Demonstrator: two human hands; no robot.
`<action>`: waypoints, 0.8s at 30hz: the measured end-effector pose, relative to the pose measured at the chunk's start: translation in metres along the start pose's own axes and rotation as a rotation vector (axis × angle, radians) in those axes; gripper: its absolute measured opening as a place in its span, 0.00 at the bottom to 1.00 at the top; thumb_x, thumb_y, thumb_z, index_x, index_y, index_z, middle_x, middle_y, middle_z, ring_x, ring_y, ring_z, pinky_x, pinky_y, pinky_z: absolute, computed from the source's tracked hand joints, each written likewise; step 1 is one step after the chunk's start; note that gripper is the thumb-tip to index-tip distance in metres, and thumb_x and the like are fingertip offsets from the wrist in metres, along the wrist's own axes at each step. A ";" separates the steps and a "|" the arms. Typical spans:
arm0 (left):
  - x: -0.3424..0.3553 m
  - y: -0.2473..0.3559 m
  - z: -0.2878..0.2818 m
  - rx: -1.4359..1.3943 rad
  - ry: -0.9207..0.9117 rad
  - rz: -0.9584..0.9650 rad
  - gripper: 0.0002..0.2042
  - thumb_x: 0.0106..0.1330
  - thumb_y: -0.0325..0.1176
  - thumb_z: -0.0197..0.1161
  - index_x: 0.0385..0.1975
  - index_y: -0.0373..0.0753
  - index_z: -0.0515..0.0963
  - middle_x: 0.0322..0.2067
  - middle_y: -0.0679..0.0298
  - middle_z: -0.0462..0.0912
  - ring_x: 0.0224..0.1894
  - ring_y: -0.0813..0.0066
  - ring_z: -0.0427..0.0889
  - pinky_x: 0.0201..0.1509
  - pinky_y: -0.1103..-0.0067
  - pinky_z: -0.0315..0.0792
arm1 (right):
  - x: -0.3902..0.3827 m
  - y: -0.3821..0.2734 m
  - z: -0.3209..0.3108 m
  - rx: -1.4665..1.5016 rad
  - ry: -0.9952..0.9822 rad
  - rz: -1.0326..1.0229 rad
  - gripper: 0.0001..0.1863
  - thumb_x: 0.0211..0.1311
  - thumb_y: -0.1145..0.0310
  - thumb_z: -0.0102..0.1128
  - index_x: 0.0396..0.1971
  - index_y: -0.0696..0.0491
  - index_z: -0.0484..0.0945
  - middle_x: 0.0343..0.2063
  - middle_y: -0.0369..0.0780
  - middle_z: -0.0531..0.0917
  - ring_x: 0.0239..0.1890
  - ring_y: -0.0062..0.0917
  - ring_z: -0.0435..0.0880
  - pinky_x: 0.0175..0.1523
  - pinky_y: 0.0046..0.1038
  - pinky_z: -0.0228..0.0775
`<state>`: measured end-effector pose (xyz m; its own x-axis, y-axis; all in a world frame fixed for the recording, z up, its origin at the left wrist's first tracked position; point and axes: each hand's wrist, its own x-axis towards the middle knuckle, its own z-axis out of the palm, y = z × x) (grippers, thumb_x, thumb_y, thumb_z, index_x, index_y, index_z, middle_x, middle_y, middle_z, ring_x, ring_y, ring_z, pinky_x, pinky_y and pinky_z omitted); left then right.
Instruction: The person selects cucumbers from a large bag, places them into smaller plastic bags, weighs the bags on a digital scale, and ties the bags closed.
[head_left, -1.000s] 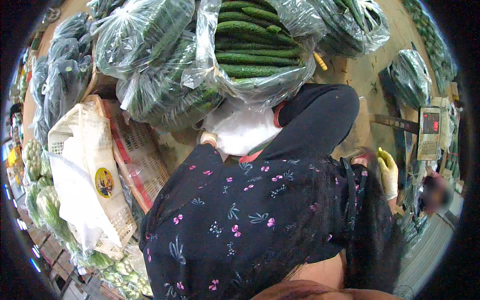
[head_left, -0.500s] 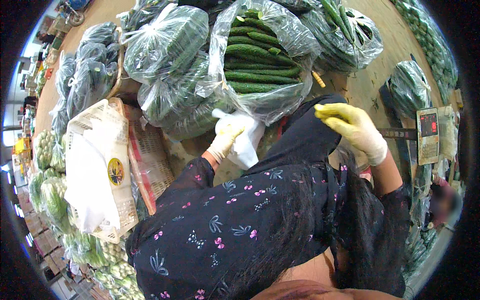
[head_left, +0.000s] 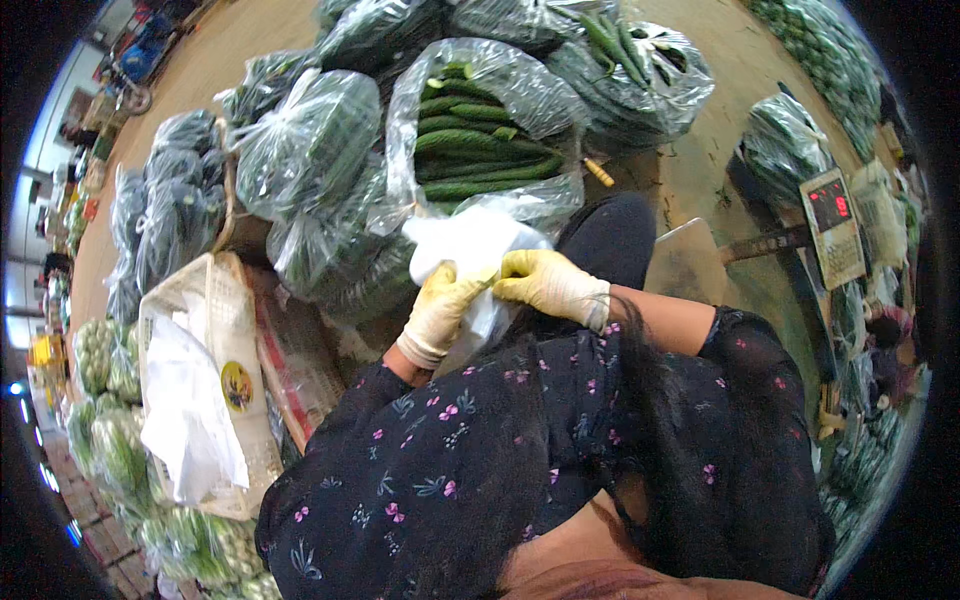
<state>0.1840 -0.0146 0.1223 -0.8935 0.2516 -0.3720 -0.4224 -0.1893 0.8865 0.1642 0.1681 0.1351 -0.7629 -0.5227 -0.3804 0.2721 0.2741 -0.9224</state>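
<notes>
Below the open cucumber bag [head_left: 487, 150], our left hand [head_left: 437, 315] and right hand [head_left: 548, 286] pinch the white plastic bag [head_left: 470, 245]; we should separate its layers gently.

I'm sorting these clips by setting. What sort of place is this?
Most likely a wholesale vegetable market. Clear bags of cucumbers are piled on the floor, a weighing scale with a red display stands at right, and both gloved hands hold a white plastic bag.
</notes>
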 end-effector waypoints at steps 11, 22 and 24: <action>0.015 0.021 -0.024 0.010 -0.216 -0.129 0.20 0.56 0.28 0.65 0.48 0.30 0.71 0.41 0.61 0.79 0.41 0.75 0.78 0.48 0.80 0.72 | -0.021 -0.004 -0.058 -0.105 0.268 -0.031 0.09 0.55 0.66 0.52 0.28 0.57 0.75 0.22 0.38 0.77 0.26 0.26 0.76 0.34 0.26 0.70; 0.035 0.017 -0.027 1.129 -0.117 0.228 0.15 0.59 0.43 0.57 0.30 0.34 0.77 0.27 0.56 0.80 0.30 0.66 0.80 0.36 0.75 0.72 | -0.157 -0.046 -0.139 0.512 0.757 -0.309 0.05 0.57 0.67 0.58 0.24 0.51 0.75 0.19 0.27 0.72 0.22 0.10 0.68 0.27 0.14 0.58; 0.037 0.057 0.033 0.725 -0.310 0.312 0.11 0.61 0.38 0.57 0.30 0.35 0.77 0.23 0.61 0.76 0.26 0.73 0.75 0.33 0.79 0.70 | -0.178 -0.050 -0.144 0.170 0.771 -0.321 0.07 0.56 0.67 0.60 0.22 0.52 0.73 0.18 0.26 0.70 0.22 0.10 0.65 0.28 0.15 0.58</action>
<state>0.1318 0.0153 0.1680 -0.8259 0.5578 -0.0821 0.1340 0.3356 0.9324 0.2025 0.3636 0.2587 -0.9873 0.1589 -0.0036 0.0115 0.0490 -0.9987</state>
